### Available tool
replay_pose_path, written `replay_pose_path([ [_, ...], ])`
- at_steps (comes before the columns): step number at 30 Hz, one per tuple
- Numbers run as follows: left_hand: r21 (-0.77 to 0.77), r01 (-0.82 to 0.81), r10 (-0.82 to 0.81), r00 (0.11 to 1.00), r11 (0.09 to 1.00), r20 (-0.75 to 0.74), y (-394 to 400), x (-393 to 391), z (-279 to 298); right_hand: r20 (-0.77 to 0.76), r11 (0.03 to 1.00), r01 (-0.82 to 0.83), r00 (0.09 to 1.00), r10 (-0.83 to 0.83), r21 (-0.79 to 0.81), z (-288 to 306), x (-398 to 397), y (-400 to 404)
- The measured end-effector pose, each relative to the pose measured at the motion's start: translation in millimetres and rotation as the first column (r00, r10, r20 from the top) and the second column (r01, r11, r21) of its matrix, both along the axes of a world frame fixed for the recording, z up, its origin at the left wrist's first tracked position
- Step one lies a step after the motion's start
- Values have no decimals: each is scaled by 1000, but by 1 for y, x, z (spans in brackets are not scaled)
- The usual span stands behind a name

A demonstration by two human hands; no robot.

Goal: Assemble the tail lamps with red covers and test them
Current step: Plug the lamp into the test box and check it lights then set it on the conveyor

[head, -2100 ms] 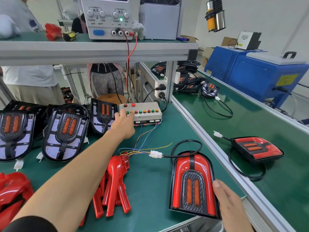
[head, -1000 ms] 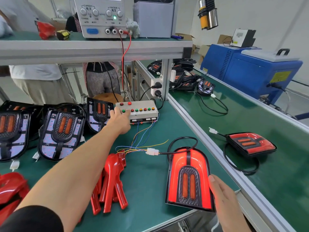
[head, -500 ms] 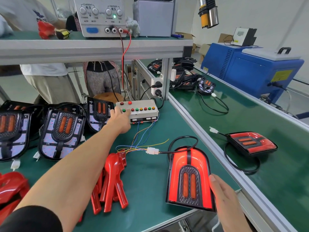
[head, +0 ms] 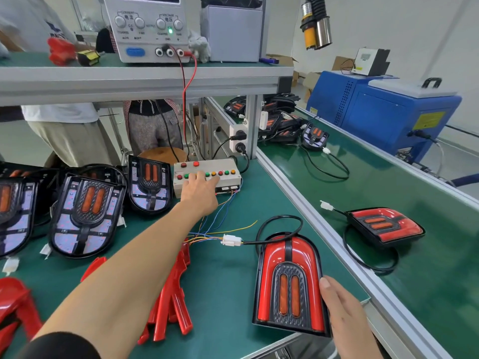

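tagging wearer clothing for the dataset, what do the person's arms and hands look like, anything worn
Both hands are bare, with no gloves, rings or watch visible. The left hand sits on a long bare forearm that ends in a dark sleeve near the elbow. The right hand shows no sleeve in view.

Looks like a factory assembly line: green conveyor [head: 388,193], aluminium-frame bench [head: 145,81], bench power supply [head: 150,27], and batches of tail lamps [head: 83,216] all over.
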State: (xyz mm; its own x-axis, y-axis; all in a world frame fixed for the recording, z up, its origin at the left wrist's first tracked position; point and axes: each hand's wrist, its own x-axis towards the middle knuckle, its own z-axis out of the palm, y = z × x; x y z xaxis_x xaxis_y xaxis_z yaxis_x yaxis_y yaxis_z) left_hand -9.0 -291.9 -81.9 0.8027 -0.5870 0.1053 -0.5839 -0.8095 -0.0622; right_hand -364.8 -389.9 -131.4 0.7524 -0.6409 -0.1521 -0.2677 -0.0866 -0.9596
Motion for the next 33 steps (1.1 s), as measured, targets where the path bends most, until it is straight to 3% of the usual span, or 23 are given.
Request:
replay_pose_path([
  [12,99,0,13,992,995,-128,-29,12,4,15,999,4,1000,-4,39,-2,1,-2],
  [21,100,-13,28,988,995,-150,-32,15,2,6,1000,15,1000,-15,-13,0,1,-1],
  [33,91,-19,34,984,996,-174,-32,21,-3,-1,999,-12,1000,12,42,0,-1,1],
])
